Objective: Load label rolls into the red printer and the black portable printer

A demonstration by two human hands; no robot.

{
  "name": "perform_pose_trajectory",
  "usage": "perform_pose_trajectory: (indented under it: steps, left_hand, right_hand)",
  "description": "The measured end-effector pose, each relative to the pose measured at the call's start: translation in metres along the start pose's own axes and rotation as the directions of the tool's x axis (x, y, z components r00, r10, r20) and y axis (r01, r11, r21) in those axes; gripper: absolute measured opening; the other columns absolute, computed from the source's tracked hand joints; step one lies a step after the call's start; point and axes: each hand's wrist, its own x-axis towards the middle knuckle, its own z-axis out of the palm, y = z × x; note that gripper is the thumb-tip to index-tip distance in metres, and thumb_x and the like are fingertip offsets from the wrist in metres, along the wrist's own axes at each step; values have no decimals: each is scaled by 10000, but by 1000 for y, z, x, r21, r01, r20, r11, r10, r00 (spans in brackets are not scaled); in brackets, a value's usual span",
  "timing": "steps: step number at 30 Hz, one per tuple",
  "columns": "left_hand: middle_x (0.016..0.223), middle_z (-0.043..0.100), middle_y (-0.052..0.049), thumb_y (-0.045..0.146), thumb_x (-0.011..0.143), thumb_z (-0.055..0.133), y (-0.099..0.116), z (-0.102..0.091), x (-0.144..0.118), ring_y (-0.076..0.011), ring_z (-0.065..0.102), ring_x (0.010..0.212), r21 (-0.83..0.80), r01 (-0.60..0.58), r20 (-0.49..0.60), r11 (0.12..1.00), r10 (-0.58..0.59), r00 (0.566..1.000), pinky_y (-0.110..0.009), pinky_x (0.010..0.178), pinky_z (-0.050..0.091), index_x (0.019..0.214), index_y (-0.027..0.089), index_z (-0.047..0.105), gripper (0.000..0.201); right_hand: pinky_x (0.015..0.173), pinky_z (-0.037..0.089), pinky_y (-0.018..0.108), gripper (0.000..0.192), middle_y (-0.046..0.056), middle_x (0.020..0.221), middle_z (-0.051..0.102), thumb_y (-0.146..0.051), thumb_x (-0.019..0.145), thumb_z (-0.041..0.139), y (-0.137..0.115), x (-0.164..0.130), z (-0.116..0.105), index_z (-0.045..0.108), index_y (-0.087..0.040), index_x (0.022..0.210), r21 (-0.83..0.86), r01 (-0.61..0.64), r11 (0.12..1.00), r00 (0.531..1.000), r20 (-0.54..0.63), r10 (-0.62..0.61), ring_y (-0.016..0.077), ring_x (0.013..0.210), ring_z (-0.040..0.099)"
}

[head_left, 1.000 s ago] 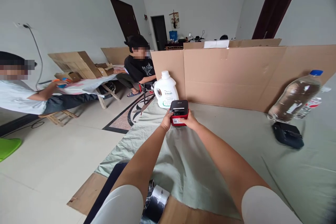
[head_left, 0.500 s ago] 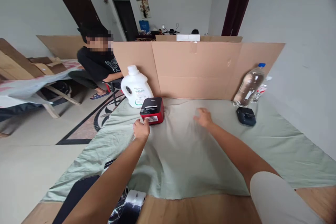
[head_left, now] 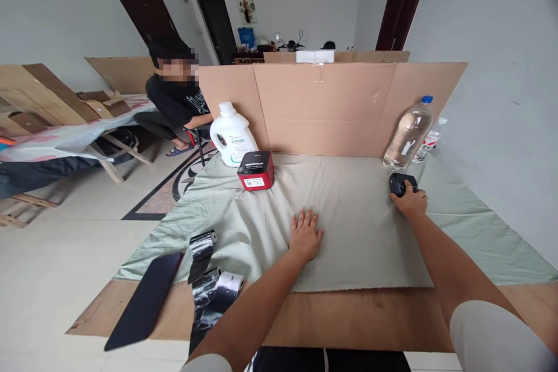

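Observation:
My left hand lies flat on the pale green cloth, fingers stretched out, with nothing in it. At the right, my right hand is closed on a small black boxy device, which looks like a portable printer. One finger rests on its top and the others are at its near side. A red and black label printer stands at the back left of the cloth. Several rolls of black-and-white printed paper lie at the front left, their strips partly unrolled.
A white detergent jug stands behind the red printer. A large clear bottle and a smaller bottle are at the back right. Cardboard walls the back. A dark flat tablet-like slab lies front left. A person sits beyond.
My left hand has left the red printer's side and come down flat on the cloth, nearer and to the right. My right hand has moved right and taken hold of the black device.

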Motion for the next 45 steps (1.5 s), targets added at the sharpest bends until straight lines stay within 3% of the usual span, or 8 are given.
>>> perform_pose_trajectory:
  steps: [5,9,15,19,24,30,38,45]
  left_hand:
    - [1546,312,-150,382,893,446,-11,3,-19,-358,168,1460,-119,-90,-31,989,87,996,-564,1164,51,1412,194,445,551]
    - [1511,371,-167,346,878,473,-13,2,-24,-372,198,1446,-175,-116,-69,978,105,992,-568,1159,46,1353,179,499,504]
    - [1414,493,-163,245,855,497,-10,-7,-30,-334,337,1381,-133,-206,-71,970,198,978,-504,1148,181,1281,147,554,441]
    - [1355,541,-168,116,822,452,-16,-9,-29,-296,405,1333,-179,-187,-114,966,169,979,-453,1127,262,1287,117,547,474]
    - [1317,579,-141,88,815,439,-26,-7,-23,-283,434,1306,-372,-174,-172,912,117,978,-459,1134,274,1264,148,580,474]
    - [1428,503,-95,116,791,527,-33,-5,-15,-253,407,1356,-747,-208,-212,631,70,975,-439,1192,219,1353,178,519,565]
    - [1413,512,-91,110,753,581,-35,4,-4,-249,443,1329,-885,-150,-100,440,136,986,-427,1164,270,1290,184,587,542]
    - [1102,703,-84,5,600,639,-42,-7,26,-246,621,1038,-932,132,202,338,181,963,-407,996,438,1234,192,645,661]
  right_hand:
    - [991,348,485,756,211,1261,429,-526,774,542,4,-47,-9,363,-218,1441,118,11,993,1000,-28,-7,402,1195,460]
    - [957,408,436,745,150,1117,518,-522,759,554,-7,-107,-12,411,-205,1419,280,202,939,979,-30,-202,323,1100,523]
    - [876,456,462,701,141,1078,509,-524,728,631,-53,-231,9,498,-227,1348,266,555,788,832,-186,-523,302,988,536]
    - [816,459,493,725,169,1104,481,-527,730,665,-72,-282,23,486,-222,1363,148,637,757,766,-230,-600,317,961,519]
    - [904,418,559,670,197,1303,407,-515,785,621,-70,-288,27,461,-227,1369,120,713,691,689,-299,-660,367,1142,439]
    - [962,404,570,562,194,1348,374,-404,794,602,-70,-283,26,497,-185,1301,217,767,603,639,-340,-690,355,1205,402]
    - [964,414,565,495,193,1339,362,-386,806,603,-72,-285,24,529,-169,1244,217,773,596,632,-353,-690,350,1205,400]
    - [932,415,590,474,197,1322,350,-450,832,594,-73,-283,28,562,-182,1222,213,774,596,626,-389,-675,364,1195,387]
